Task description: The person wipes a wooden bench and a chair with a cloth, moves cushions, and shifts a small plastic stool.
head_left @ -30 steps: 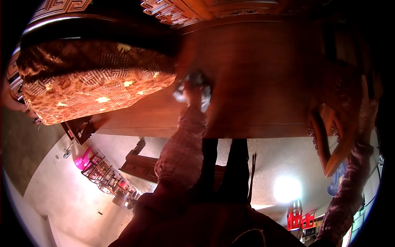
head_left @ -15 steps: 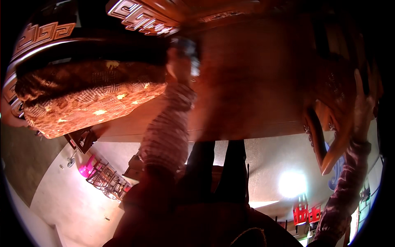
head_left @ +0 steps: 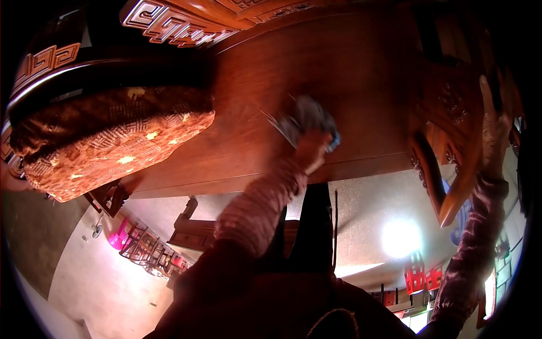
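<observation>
My left hand (head_left: 314, 148) is closed on a crumpled grey-blue cloth (head_left: 309, 120), which is blurred by motion. The cloth lies against the smooth reddish-brown wooden seat (head_left: 248, 147) of a wide carved bench, right of its middle and toward the front edge. At the far right, my right hand (head_left: 494, 133) rests on the bench's carved wooden armrest (head_left: 460, 192). One of its fingers is stretched out along the wood; the others are partly lost in shadow.
A thick orange-brown patterned cushion (head_left: 124, 141) covers the left part of the seat. A carved backrest (head_left: 180, 25) rises at the far side. Below are a pale floor (head_left: 361, 226), a dark wooden piece of furniture (head_left: 195, 234), a pink object (head_left: 119, 234) and red crates (head_left: 415, 279).
My left hand and the cloth have moved right and nearer across the seat, from beside the backrest toward the front edge. My right hand stays on the armrest. The view has shifted slightly.
</observation>
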The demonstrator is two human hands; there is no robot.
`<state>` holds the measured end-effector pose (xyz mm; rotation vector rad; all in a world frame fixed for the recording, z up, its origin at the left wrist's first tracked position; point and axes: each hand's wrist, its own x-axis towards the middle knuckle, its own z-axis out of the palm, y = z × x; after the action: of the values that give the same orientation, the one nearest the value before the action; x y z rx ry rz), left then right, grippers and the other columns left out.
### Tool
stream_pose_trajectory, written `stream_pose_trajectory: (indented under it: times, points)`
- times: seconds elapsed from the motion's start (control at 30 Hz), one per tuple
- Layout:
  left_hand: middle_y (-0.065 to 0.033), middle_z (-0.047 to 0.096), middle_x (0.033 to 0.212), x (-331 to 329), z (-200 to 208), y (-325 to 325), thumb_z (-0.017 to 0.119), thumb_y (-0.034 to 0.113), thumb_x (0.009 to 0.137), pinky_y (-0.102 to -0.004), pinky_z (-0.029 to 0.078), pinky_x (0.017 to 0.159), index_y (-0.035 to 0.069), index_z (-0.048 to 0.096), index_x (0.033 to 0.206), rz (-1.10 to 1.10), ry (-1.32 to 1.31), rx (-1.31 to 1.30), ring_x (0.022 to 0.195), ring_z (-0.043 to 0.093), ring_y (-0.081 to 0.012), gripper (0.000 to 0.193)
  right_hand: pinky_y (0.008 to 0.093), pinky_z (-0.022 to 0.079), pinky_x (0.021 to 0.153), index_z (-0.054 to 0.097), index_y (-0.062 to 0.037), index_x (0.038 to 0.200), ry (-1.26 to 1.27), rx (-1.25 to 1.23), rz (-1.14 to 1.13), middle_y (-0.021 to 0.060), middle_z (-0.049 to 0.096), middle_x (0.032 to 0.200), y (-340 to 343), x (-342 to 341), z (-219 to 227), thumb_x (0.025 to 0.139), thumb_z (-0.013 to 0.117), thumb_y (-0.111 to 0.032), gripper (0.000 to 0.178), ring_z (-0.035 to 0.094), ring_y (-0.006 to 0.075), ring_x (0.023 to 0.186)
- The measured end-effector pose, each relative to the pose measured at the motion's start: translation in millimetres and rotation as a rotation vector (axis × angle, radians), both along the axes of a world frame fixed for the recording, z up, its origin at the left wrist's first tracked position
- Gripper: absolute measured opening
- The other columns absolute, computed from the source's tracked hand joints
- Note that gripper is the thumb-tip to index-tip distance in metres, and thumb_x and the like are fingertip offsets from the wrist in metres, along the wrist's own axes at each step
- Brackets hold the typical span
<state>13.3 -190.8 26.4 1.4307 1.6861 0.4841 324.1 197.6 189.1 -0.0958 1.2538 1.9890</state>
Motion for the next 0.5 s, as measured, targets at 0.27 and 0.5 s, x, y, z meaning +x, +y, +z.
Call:
stream_pose_trajectory:
  times: [0.27,0.5]
  points:
    - [-0.0168,0.055,0.100,64,30,-50,0.057,0.003,0.074,-0.0464,0.047,0.074,0.008,0.054,0.109,-0.143,-0.072,-0.154,0.094,0.053,-0.0363,0.035,0.0421,0.020,0.112,0.009,-0.0238,0.145,0.490,-0.230,-0.312,0.0079,0.014,0.150,9,-25,8,0.095,0.029,-0.045,0.058,0.022,0.0231,0.136]
    - [-0.0213,0.046,0.121,-91,146,-7,0.066,0.017,0.079,-0.0461,0.040,0.091,0.004,0.043,0.127,0.190,0.335,0.235,0.106,0.049,-0.0358,0.055,0.0404,0.023,0.109,0.012,-0.0223,0.144,1.665,-1.143,-0.433,0.0085,0.017,0.148,1,-60,15,0.095,0.032,-0.043,0.057,0.026,0.0230,0.133]
